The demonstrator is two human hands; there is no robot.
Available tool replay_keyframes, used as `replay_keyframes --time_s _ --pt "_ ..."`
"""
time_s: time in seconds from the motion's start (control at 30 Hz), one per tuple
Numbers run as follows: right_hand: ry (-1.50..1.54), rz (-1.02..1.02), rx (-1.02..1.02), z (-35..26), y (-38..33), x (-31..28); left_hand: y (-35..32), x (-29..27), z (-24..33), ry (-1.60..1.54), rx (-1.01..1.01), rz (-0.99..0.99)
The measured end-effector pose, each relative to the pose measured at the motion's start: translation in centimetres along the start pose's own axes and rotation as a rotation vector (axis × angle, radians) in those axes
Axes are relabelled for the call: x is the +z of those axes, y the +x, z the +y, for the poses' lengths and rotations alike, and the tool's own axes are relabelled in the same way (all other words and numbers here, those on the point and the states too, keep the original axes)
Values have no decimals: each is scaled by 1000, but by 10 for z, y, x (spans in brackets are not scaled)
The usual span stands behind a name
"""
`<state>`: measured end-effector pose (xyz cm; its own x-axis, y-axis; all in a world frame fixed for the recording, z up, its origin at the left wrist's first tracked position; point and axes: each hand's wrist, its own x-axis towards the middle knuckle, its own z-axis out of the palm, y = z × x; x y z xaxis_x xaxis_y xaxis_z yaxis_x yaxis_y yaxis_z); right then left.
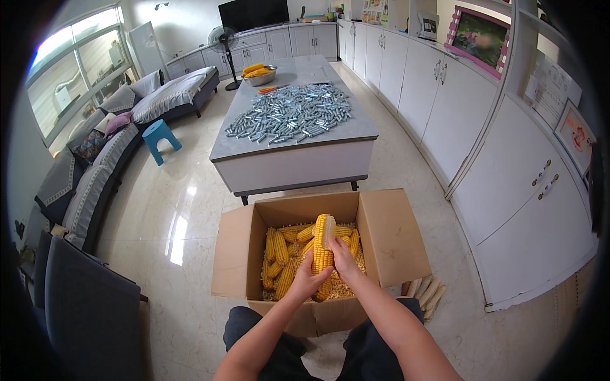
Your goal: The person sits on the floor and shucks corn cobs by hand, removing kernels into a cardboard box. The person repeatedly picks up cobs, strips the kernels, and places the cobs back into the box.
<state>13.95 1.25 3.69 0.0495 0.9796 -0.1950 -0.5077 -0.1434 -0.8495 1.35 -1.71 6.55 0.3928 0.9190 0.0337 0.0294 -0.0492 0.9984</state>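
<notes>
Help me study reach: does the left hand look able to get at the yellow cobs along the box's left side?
Probably yes: the box is open and nothing blocks those cobs from above, though the left hand would first have to release the held cob.

Two sets of fingers, the left fingers (pixel 309 261) and the right fingers (pixel 336 245), are holding one corn cob (pixel 323 244). Below them, one cardboard box (pixel 394 241) is containing over ten yellow cobs (pixel 281 246), overlapping too much for exact counting. Beyond the fingers, one worktop (pixel 292 162) is carrying countless metallic cylinders (pixel 289 114) and one bowl (pixel 262 80) that is showing at least two cobs. Right of the fingers, at least four pale cobs (pixel 434 296) are lying; far left, one blue stool (pixel 159 134) is standing.
</notes>
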Motion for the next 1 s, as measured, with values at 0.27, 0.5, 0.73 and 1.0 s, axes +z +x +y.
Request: replay_keyframes --time_s 0.27,0.5,0.73,1.0 --pt "-161 -92 17 0 -7 8 3 0 -6 -105 -126 90" --pt "-235 3 -67 19 1 0 -1 2 -10 300 -22 137" --pt "-167 -45 3 14 5 -1 -2 -3 -6 252 -34 152" --pt "-359 -82 -30 22 8 -11 -3 -3 0 204 -67 125"
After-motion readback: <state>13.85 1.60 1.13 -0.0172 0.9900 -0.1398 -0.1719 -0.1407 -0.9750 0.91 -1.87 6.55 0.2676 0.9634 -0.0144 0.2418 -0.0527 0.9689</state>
